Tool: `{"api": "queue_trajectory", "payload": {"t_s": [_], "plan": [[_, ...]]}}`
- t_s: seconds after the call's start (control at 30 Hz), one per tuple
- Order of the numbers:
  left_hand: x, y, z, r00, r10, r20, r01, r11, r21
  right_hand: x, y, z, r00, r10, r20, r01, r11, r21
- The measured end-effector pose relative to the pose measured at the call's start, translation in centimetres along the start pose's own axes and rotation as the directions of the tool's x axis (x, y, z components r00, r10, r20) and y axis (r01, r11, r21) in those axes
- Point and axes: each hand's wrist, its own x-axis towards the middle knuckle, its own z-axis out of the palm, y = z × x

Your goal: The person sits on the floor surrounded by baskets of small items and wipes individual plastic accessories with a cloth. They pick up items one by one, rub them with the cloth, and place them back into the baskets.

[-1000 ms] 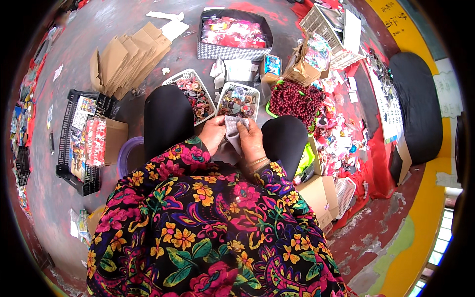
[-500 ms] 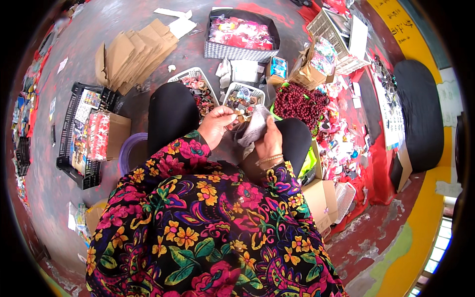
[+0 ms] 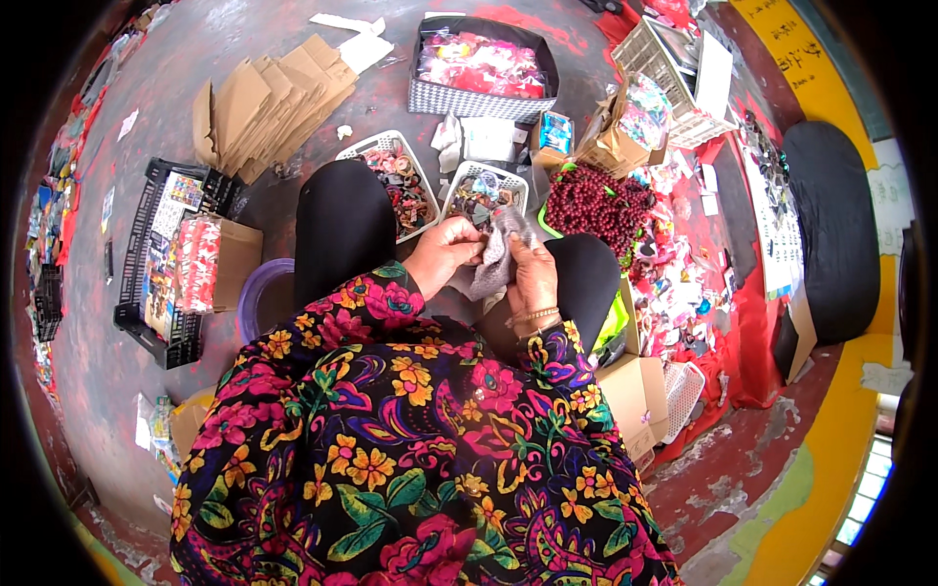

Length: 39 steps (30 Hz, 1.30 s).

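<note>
In front of my lap, my right hand (image 3: 534, 281) grips a crumpled greyish piece of thin cloth or a soft pouch (image 3: 496, 262); I cannot tell which. The thumb lies on its near side. My left hand (image 3: 445, 256) is closed in a pinch against the left edge of the grey cloth. Whatever sits between those fingertips is hidden. Just beyond both hands stands a small white basket (image 3: 448, 200) filled with small mixed accessories. Left of it, a larger white basket (image 3: 426, 174) holds red, pink and dark small pieces.
Dark-red beads (image 3: 598, 200) lie heaped on the right, beside scattered packets. A patterned fabric bin (image 3: 479, 101) of pink packets stands at the back. Flattened cardboard (image 3: 264, 107), a black crate (image 3: 137, 264) and a purple tub (image 3: 250, 298) are on the left.
My left hand has moved slightly right and down to the cloth. The small tan piece at its fingertips no longer shows. The cloth is now more crumpled between the hands.
</note>
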Motion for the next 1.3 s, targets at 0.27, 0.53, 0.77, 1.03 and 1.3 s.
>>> {"api": "queue_trajectory", "payload": {"t_s": [0.27, 0.53, 0.77, 1.03, 1.3], "plan": [[1.9, -2.7, -5.2, 0.866, -0.202, -0.458, 0.146, 0.977, -0.155, -0.5, -3.9, -3.3, 0.934, -0.278, -0.226, 0.320, 0.930, 0.178], [5.4, -8.7, -6.1, 0.795, -0.252, -0.552, 0.204, 0.968, -0.147, -3.4, -7.9, -5.1, 0.925, -0.275, -0.262, 0.340, 0.907, 0.249], [8.6, -15.6, -10.6, 0.745, -0.243, -0.622, 0.631, 0.561, 0.536, -2.7, -7.3, -6.0, 0.961, -0.209, -0.181, 0.244, 0.948, 0.203], [10.0, -19.1, -17.3, 0.786, -0.005, -0.618, 0.588, 0.314, 0.746, -3.6, -4.4, -2.4, 0.979, 0.116, 0.167, -0.096, 0.988, -0.118], [9.0, -12.6, -16.7, 0.654, -0.059, -0.754, 0.705, 0.407, 0.581, -1.7, -1.1, 0.7, 0.755, 0.529, 0.388, -0.282, 0.796, -0.535]]}}
